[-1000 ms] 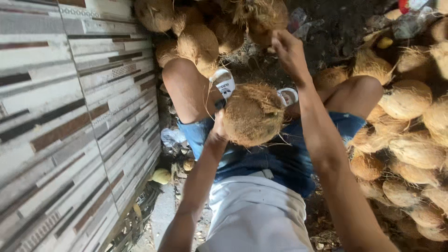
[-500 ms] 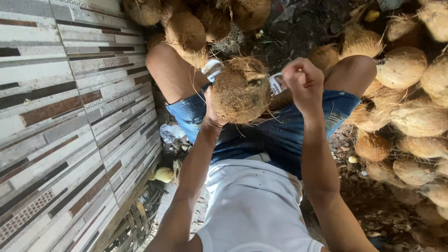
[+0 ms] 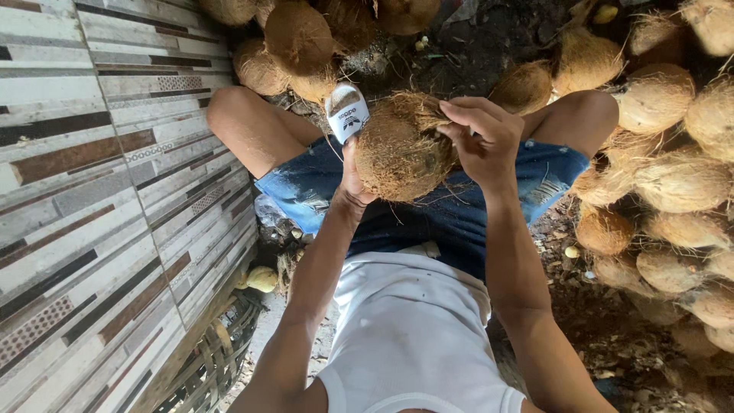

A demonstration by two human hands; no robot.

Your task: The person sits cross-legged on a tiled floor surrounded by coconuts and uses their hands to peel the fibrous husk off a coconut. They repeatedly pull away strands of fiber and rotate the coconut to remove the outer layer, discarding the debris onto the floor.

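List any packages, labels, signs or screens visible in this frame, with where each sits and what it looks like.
Printed logo mark: on the white strap of a slide sandal, just left of the brown fibrous husked coconut held between the left hand and right hand; small dark emblem with lettering on a white band.
No packages, signs or screens show among the coconut heaps or on the striped tiled wall.

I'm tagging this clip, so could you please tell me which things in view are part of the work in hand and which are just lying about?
In hand:
- fibrous brown coconut, cupped from below by the left hand
- right hand, its fingers pinching fibre at the top

Lying about:
- heaped coconuts on the right
- more coconuts ahead
- woven basket
- white slipper
- tiled wall
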